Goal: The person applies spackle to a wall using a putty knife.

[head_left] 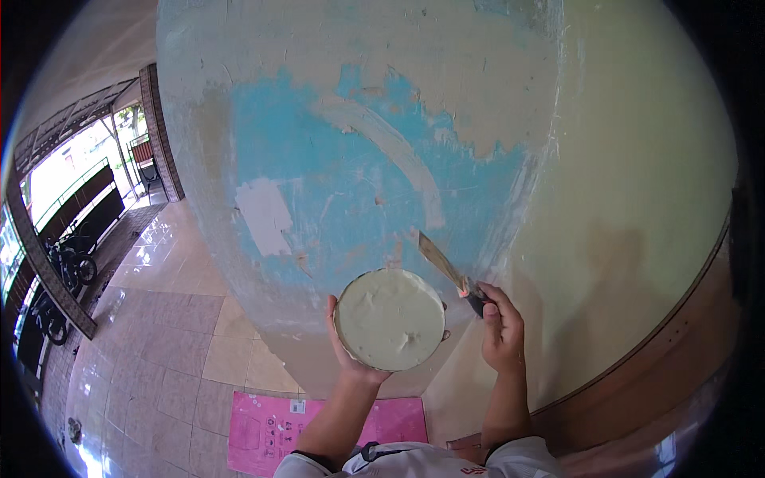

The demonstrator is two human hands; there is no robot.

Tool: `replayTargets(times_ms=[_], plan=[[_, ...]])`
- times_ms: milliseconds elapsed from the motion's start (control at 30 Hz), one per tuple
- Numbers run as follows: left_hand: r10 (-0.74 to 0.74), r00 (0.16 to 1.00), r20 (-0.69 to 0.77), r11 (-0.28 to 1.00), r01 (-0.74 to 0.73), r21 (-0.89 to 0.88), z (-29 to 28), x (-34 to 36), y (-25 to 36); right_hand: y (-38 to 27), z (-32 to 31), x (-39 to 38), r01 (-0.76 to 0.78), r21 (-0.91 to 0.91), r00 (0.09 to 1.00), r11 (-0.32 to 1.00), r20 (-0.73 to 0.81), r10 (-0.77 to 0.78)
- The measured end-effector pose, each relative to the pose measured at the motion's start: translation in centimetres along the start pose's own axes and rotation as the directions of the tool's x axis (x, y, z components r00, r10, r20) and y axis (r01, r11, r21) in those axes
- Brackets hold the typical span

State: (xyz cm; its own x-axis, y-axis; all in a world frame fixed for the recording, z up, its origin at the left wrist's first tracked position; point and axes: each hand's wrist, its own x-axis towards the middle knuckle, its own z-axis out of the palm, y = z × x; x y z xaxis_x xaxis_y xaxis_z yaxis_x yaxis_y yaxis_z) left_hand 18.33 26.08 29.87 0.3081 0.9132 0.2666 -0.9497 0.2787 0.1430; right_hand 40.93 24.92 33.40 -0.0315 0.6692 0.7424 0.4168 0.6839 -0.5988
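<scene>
My left hand [356, 365] holds up a round tub of pale greenish-white paste [389, 319], its fingers wrapped around the side and partly hidden beneath it. The paste has a mostly smooth top with a small lump near the lower edge. In my right hand [502, 323] is a putty knife [442, 265], gripped by its dark handle, with the smeared blade pointing up and left. The blade tip appears close in front of the wall [319, 175]; contact cannot be told. Blue paint shows on this wall between rough grey-beige areas, with a curved pale streak and a white patch.
A pink printed cardboard sheet [255, 430] lies on the tiled floor [167, 350] at the wall's foot. Right of a corner stands a yellowish wall [637, 159] with a brown wooden piece [637, 398] below. Motorcycles [76, 267] and a dark gate [88, 207] are far left.
</scene>
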Motion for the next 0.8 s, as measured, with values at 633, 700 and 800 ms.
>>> replayTargets(times_ms=[633, 700, 800], plan=[[-0.137, 0.986, 0.099, 0.989, 0.141, -0.036, -1.2, 1.0, 0.9, 0.9, -3.9, 1.6, -0.279, 0.461, 0.957, 0.842, 0.063, 0.282], [-0.132, 0.984, 0.120, 0.989, 0.123, 0.084, -1.1, 1.2, 1.0, 1.4, -5.0, 4.5, -0.133, 0.298, 0.979, 0.945, -0.107, 0.171], [-0.141, 0.973, 0.184, 0.987, 0.123, 0.105, -1.7, 1.4, 1.4, 2.6, -5.9, 9.5, -0.071, 0.142, 0.967, 0.987, -0.235, 0.103]])
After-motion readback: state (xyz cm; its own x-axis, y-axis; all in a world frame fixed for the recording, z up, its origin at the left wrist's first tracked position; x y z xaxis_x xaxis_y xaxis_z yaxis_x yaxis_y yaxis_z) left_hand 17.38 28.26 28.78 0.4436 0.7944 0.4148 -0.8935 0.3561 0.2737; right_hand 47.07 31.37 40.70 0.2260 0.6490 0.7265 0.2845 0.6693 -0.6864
